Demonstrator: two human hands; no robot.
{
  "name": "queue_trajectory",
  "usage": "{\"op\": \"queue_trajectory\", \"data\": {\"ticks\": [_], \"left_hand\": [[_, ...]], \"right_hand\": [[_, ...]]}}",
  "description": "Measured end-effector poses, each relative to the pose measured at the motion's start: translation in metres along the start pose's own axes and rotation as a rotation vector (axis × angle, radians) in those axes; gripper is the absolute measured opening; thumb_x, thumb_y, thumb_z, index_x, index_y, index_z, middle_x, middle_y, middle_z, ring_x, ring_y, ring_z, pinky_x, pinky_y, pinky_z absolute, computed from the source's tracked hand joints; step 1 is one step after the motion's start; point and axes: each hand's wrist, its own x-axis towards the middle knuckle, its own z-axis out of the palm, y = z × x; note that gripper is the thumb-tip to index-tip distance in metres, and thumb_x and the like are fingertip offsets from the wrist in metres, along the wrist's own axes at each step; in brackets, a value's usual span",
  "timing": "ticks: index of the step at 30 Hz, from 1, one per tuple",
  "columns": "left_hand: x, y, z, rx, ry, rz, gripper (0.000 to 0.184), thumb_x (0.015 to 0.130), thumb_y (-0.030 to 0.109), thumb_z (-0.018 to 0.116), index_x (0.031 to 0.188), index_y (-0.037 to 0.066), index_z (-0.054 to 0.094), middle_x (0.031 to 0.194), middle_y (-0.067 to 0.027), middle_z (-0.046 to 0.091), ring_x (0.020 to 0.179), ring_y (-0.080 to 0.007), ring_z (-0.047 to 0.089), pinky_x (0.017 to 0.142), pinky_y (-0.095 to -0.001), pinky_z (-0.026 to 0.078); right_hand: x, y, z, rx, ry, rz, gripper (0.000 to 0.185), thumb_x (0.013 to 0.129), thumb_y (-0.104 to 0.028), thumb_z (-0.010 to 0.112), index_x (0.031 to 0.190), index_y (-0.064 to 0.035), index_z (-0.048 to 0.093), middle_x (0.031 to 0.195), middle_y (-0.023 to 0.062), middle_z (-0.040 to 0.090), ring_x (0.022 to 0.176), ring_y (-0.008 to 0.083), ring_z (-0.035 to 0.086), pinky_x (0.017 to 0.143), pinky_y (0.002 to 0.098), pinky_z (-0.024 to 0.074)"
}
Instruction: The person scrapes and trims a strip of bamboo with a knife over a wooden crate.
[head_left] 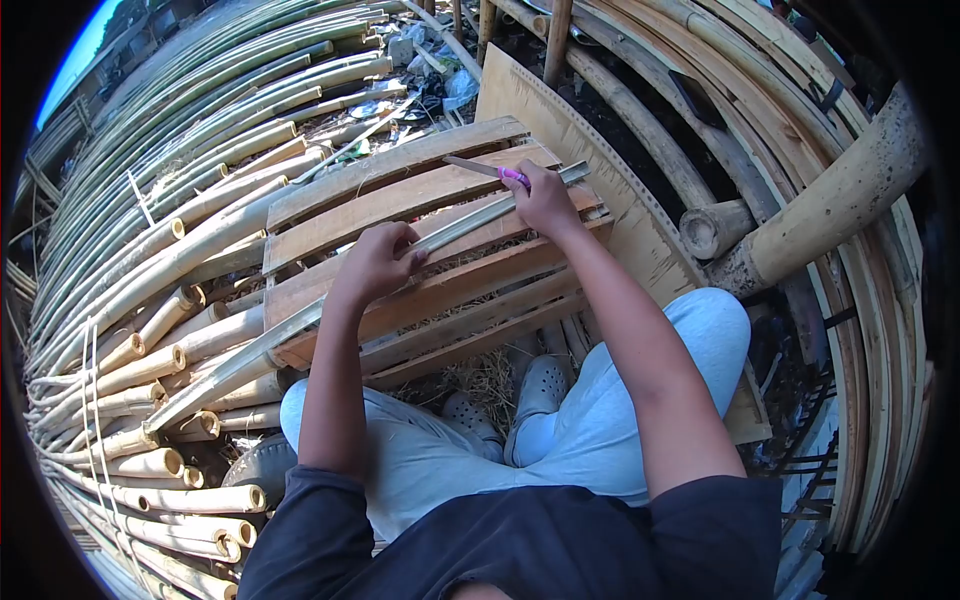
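Note:
A long split bamboo strip (445, 233) lies slantwise across a slatted wooden crate (370, 212) in front of my knees. My left hand (377, 262) has its fingers curled over the strip near the crate's middle. Near the strip's upper right end, my right hand (545, 200) grips a knife (512, 176) with a pink and purple handle. The knife's blade points to the left, above the crate's slats. The strip passes under my right hand, and its lower left end reaches past the crate.
Stacked bamboo poles (225, 215) fill the left side. A plywood sheet (640, 215) lies right of the crate, beside a thick bamboo pole (835, 205). Long wooden strips (860, 400) curve along the right. A dark phone-like object (696, 98) rests at the upper right.

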Motion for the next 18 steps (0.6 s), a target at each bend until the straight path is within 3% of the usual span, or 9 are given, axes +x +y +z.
{"op": "queue_trajectory", "data": {"ticks": [2, 5, 9, 10, 14, 16, 18], "left_hand": [[-0.007, 0.000, 0.001, -0.004, 0.055, 0.044, 0.036, 0.089, 0.030, 0.084, 0.105, 0.000, 0.071, 0.097, -0.0186, 0.072, 0.090, -0.0313, 0.070, 0.081, -0.0417, 0.054], [-0.017, 0.006, 0.004, 0.049, 0.097, -0.099, 0.033, 0.089, 0.032, 0.083, 0.106, 0.004, 0.075, 0.102, -0.0164, 0.074, 0.095, -0.0348, 0.071, 0.083, -0.0452, 0.055], [-0.018, -0.004, 0.016, 0.037, 0.231, 0.088, 0.027, 0.088, 0.023, 0.084, 0.106, 0.003, 0.078, 0.097, -0.0161, 0.071, 0.088, -0.0380, 0.070, 0.077, -0.0441, 0.054], [-0.018, -0.003, 0.017, 0.026, 0.246, 0.087, 0.026, 0.088, 0.021, 0.084, 0.105, 0.003, 0.078, 0.097, -0.0161, 0.071, 0.087, -0.0381, 0.069, 0.077, -0.0440, 0.054], [-0.023, 0.009, 0.013, -0.001, 0.262, 0.093, 0.019, 0.088, 0.016, 0.082, 0.102, 0.004, 0.078, 0.092, -0.0145, 0.069, 0.085, -0.0369, 0.069, 0.074, -0.0445, 0.053], [-0.023, 0.010, 0.014, -0.019, 0.255, 0.101, 0.018, 0.088, 0.016, 0.082, 0.102, 0.005, 0.078, 0.090, -0.0136, 0.069, 0.084, -0.0360, 0.069, 0.074, -0.0446, 0.053], [-0.019, 0.005, 0.015, 0.176, 0.281, 0.128, 0.016, 0.089, 0.017, 0.082, 0.101, 0.009, 0.079, 0.085, -0.0120, 0.067, 0.080, -0.0332, 0.068, 0.071, -0.0441, 0.053]], "right_hand": [[0.001, 0.000, -0.001, -0.006, -0.021, -0.015, 0.023, 0.101, -0.023, 0.068, 0.095, -0.0011, 0.062, 0.082, 0.0270, 0.069, 0.082, 0.0489, 0.068, 0.070, 0.0544, 0.0516], [0.006, 0.002, -0.007, 0.012, -0.104, -0.044, 0.022, 0.101, -0.020, 0.069, 0.095, -0.0004, 0.062, 0.083, 0.0271, 0.069, 0.082, 0.0491, 0.068, 0.069, 0.0543, 0.0511], [0.011, -0.014, -0.039, -0.020, -0.024, -0.037, 0.016, 0.098, -0.013, 0.070, 0.095, 0.0004, 0.062, 0.083, 0.0242, 0.067, 0.084, 0.0472, 0.066, 0.074, 0.0544, 0.0497], [0.013, -0.014, -0.054, -0.079, 0.009, -0.101, 0.015, 0.097, -0.012, 0.071, 0.105, 0.0008, 0.069, 0.086, 0.0216, 0.069, 0.080, 0.0415, 0.069, 0.073, 0.0474, 0.0525], [0.004, -0.032, -0.109, -0.177, -0.011, -0.151, 0.014, 0.097, -0.011, 0.071, 0.103, 0.0007, 0.070, 0.089, 0.0219, 0.071, 0.083, 0.0409, 0.070, 0.075, 0.0445, 0.0542], [-0.006, -0.031, -0.118, -0.166, 0.004, 0.141, 0.015, 0.098, -0.012, 0.070, 0.104, 0.0008, 0.071, 0.093, 0.0221, 0.073, 0.085, 0.0367, 0.073, 0.076, 0.0413, 0.0554], [-0.013, -0.017, -0.113, -0.175, 0.028, 0.246, 0.016, 0.098, -0.014, 0.070, 0.105, 0.0005, 0.071, 0.094, 0.0213, 0.074, 0.085, 0.0328, 0.074, 0.075, 0.0399, 0.0555]]}}
